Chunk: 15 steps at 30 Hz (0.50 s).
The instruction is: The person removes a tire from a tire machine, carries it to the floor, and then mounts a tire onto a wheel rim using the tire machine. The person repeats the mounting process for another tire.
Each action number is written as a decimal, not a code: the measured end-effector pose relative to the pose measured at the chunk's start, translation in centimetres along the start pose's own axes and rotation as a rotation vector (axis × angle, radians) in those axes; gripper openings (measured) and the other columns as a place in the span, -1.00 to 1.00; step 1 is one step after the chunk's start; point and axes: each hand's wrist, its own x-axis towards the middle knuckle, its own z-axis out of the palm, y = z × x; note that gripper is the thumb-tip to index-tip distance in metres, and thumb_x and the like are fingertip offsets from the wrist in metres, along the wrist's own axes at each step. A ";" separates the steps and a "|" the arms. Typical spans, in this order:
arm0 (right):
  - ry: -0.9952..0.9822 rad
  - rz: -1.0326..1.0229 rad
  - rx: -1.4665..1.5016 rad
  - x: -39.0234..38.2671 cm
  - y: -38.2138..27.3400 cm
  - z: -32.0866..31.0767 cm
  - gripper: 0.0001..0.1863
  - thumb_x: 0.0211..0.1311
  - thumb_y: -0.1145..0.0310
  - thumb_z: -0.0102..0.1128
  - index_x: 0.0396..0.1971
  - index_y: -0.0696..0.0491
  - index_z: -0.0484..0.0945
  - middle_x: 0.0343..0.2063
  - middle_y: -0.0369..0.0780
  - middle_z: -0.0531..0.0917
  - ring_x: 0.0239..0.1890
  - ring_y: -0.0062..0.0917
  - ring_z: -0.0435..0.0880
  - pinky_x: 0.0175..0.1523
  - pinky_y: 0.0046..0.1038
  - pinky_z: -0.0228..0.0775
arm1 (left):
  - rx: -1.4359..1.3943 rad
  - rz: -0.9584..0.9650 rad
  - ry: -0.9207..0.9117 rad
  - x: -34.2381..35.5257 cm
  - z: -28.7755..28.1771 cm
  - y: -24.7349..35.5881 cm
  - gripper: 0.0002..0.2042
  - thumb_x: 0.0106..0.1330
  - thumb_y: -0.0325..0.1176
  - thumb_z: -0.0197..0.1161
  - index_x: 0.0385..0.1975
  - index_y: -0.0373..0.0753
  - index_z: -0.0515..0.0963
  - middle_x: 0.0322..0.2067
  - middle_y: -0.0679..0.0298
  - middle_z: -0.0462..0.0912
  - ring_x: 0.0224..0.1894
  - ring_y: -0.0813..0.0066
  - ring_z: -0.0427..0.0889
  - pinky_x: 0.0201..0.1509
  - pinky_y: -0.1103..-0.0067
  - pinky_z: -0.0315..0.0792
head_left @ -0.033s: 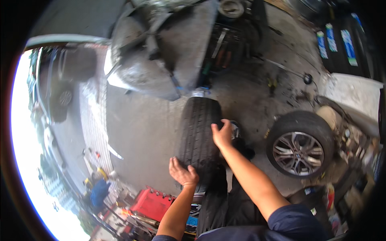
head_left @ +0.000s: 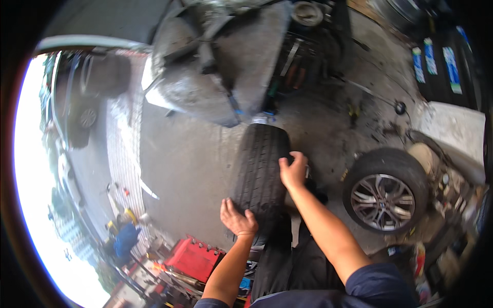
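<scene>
A black car tyre (head_left: pixel 261 164) stands upright on the floor in front of me, its grooved tread facing up toward me. My right hand (head_left: pixel 294 170) grips its right edge, with the thumb by the tread and the other fingers partly hidden along the sidewall. Lower down, at the left edge, my left hand (head_left: pixel 239 219) rests against the rubber with its fingers stretched and the thumb apart. The bottom of the tyre nearest me runs close to my dark trouser legs (head_left: pixel 277 262).
At right lies another tyre on a multi-spoke alloy rim (head_left: pixel 382 201). Ahead is a grey draped cover (head_left: pixel 231 61) beside a dark tray of hand tools (head_left: pixel 295 66). A red tool cart (head_left: pixel 194 259) stands at lower left. Black panels (head_left: pixel 439 64) lean at upper right.
The whole scene has shifted slightly to the right in the view. Both hands keep their places on the tyre.
</scene>
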 end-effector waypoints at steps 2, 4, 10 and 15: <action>0.006 -0.018 0.200 2.7 -2.2 -2.3 -0.76 0.17 0.38 0.33 -0.57 0.09 0.46 -0.51 -0.16 0.60 -0.45 -0.32 0.57 -0.25 -0.31 0.43 | -0.008 -0.006 0.010 0.7 0.0 0.5 -0.22 0.04 -0.18 0.25 0.35 -0.35 0.33 0.36 -0.15 0.32 0.41 -0.16 0.26 0.50 0.09 0.10; 0.135 -0.236 0.424 4.3 -5.5 -4.5 -0.80 0.12 0.50 0.30 -0.63 0.10 0.47 -0.64 -0.28 0.54 -0.52 -0.41 0.53 -0.33 -0.32 0.40 | 0.017 0.001 -0.060 1.6 -0.4 0.2 -0.24 0.04 -0.16 0.30 0.33 -0.30 0.37 0.36 -0.03 0.37 0.44 -0.07 0.25 0.50 0.11 0.11; -0.219 -0.579 1.201 1.4 -13.8 -14.0 -0.36 0.38 -0.03 -0.20 -0.33 0.34 0.60 -0.28 0.08 0.68 -0.14 -0.18 0.67 0.05 -0.17 0.56 | -0.085 -0.106 -0.087 1.0 -3.0 -4.8 -0.17 0.12 -0.06 0.29 0.43 -0.26 0.26 0.44 -0.08 0.21 0.49 -0.06 0.17 0.56 0.11 0.02; -0.271 -0.873 0.680 -2.6 -7.7 -0.8 -0.45 0.46 0.09 -0.09 -0.18 0.35 0.63 -0.23 0.07 0.72 -0.18 -0.22 0.71 0.01 -0.21 0.63 | -0.202 -0.097 -0.035 0.0 -2.9 -9.5 -0.16 0.11 -0.08 0.27 0.45 -0.29 0.23 0.44 -0.14 0.19 0.51 -0.12 0.13 0.57 0.08 -0.01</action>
